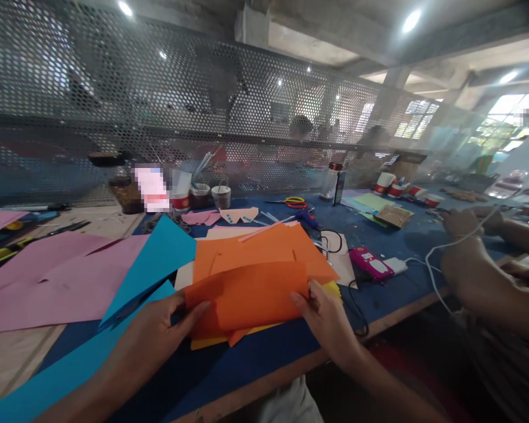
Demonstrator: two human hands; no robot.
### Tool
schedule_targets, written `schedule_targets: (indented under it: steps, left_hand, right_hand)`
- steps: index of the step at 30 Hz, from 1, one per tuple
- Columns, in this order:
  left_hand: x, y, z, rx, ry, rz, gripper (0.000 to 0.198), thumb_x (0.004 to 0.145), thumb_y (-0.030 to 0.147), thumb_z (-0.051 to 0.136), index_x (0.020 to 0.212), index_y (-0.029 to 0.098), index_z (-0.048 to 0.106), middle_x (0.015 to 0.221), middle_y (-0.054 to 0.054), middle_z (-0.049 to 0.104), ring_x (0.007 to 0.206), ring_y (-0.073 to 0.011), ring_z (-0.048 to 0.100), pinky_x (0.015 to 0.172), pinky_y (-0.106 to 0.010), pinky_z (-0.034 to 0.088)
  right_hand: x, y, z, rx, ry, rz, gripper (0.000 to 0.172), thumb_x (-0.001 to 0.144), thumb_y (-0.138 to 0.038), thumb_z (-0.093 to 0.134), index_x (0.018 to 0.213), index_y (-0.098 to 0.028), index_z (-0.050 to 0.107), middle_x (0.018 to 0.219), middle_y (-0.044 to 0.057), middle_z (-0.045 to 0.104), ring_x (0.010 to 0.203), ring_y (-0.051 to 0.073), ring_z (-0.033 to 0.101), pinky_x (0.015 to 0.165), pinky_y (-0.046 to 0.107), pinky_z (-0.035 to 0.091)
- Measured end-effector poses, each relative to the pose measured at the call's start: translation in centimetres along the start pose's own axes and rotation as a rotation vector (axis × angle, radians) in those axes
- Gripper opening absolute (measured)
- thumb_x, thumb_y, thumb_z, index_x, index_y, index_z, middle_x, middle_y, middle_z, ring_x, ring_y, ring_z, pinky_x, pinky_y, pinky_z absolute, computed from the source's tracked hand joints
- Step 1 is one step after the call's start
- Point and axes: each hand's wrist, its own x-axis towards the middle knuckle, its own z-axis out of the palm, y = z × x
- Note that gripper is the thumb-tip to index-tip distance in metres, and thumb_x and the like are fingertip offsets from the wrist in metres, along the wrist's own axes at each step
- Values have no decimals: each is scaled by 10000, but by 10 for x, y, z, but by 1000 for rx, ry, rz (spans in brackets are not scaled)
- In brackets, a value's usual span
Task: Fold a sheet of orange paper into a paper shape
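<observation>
A sheet of orange paper (251, 296), its upper part curved over, is held up between my two hands near the table's front edge. My left hand (167, 320) pinches its left end, thumb on the near face. At the right end, my right hand (324, 308) grips it the same way. Beneath and behind lie more orange sheets (264, 247), with yellow paper (211, 341) showing below. Blue paper (154, 264) lies close to my left hand and partly under that forearm.
Pink paper (62, 276) covers the left side. Scissors (295, 202), a blue glue gun (307, 219) and a magenta box (371, 264) with cables lie beyond. Cups (221, 197) and a jar (126, 182) stand at the back. Another person's arm (480, 270) is at right.
</observation>
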Motion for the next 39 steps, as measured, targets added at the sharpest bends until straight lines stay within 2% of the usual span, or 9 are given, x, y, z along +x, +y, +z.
schedule_targets:
  steps: [4,9,12,15,19,24,29,31,39]
  left_hand:
    - [0,-9,-4,24,85,23,429,950,619,623,1141,278,800,1143,-18,835,991,-280,801,741,-268,628]
    - [-2,-6,-14,1,201,335,260,967,493,668,1048,273,780,1064,0,827,974,-229,780,846,-288,623]
    - [-7,-8,-19,-25,181,481,195,1011,431,625,1096,295,736,1096,-2,813,1034,-210,766,926,-308,613]
    - [-12,-17,-18,8,137,537,195,1038,408,572,1140,302,700,1133,-19,804,1096,-218,746,982,-354,603]
    - [-14,-17,-12,204,158,662,200,996,270,598,1172,324,678,1109,14,807,1056,-203,748,961,-350,603]
    - [-18,15,-4,275,205,761,237,968,139,522,1114,275,649,986,12,795,892,-173,747,815,-290,597]
    - [-18,41,6,293,139,784,264,944,81,459,1032,239,652,907,11,778,796,-169,727,734,-293,575]
    - [-17,42,12,298,126,792,250,965,106,459,1031,234,663,914,3,783,798,-178,730,735,-306,577]
    - [-10,12,19,436,156,789,250,1025,167,457,1088,240,688,1006,-17,818,875,-199,760,810,-342,570]
  right_hand:
    - [2,-3,-6,78,-18,-50,299,1037,-393,580,793,-236,508,674,-22,601,590,146,592,552,250,439]
    - [5,-9,-19,208,103,-388,44,1009,-229,651,1044,-229,677,941,54,767,922,215,740,859,323,576]
    - [4,-8,-26,315,-9,-556,225,978,-119,614,1144,-249,691,1045,64,771,991,218,733,910,361,571]
    - [3,-3,-27,296,-113,-515,332,909,-59,568,1150,-250,692,1082,60,763,1010,220,728,868,355,566]
    - [-2,1,-26,99,-51,-416,394,860,-4,573,1136,-265,677,1087,25,777,1053,217,727,970,375,540]
    - [-18,-24,-47,5,58,-586,568,902,-258,810,1402,-225,544,1294,94,736,1217,267,684,1220,506,386]
    - [-19,-40,-43,-113,-132,-619,367,1018,-371,706,1336,-212,615,1218,44,776,1138,201,711,1240,412,324]
    - [-15,-32,-29,-75,-154,-617,140,1063,-184,599,1181,-231,656,1077,-10,791,982,149,732,1205,395,346]
    - [-6,-5,-8,19,-111,-643,205,1042,-68,547,1126,-220,656,1037,-8,804,939,117,752,1165,353,409]
